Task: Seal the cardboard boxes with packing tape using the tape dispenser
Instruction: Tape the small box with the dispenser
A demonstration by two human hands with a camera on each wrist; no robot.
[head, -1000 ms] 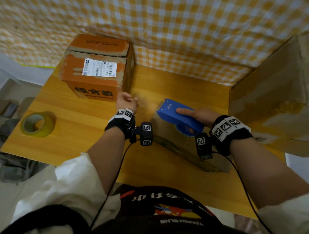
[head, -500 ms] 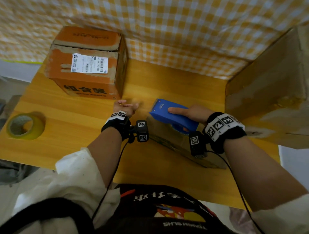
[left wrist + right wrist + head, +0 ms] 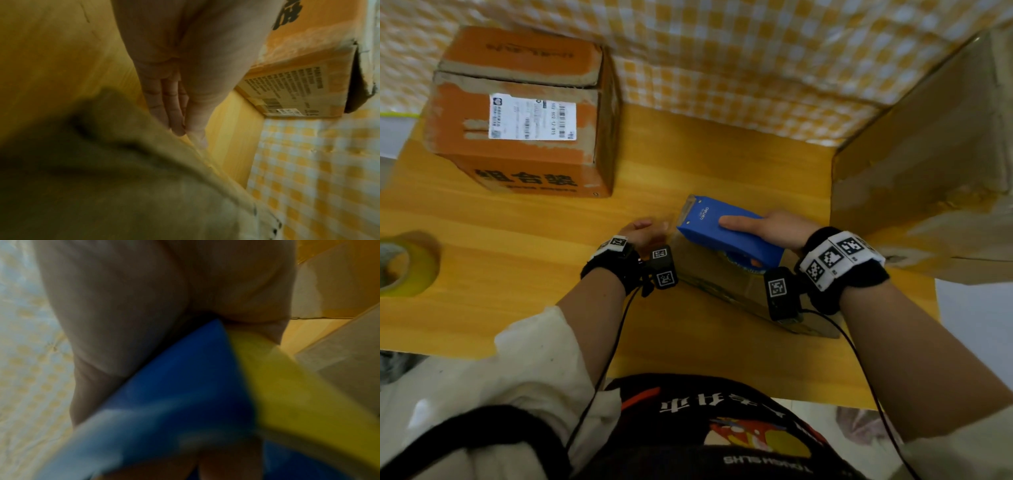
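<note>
A blue tape dispenser (image 3: 726, 233) rests on top of a low brown cardboard box (image 3: 722, 291) in the middle of the table. My right hand (image 3: 770, 228) grips the dispenser from behind, index finger stretched along its top. The right wrist view shows the blue dispenser (image 3: 174, 386) and its yellow tape roll (image 3: 287, 386) up close and blurred. My left hand (image 3: 643, 233) lies with straight fingers (image 3: 174, 113) against the left side of the low box (image 3: 123, 178). An orange cardboard box (image 3: 524, 113) with a white label stands at the far left.
A large brown cardboard box (image 3: 928, 154) stands along the right side of the wooden table (image 3: 517, 274). A loose roll of yellowish tape (image 3: 404, 263) lies near the left edge. A yellow checked cloth (image 3: 722, 61) hangs behind the table.
My left hand has gone from a loose fist to straight fingers against the low box's side. The right hand stays on the dispenser. The head view has shifted slightly.
</note>
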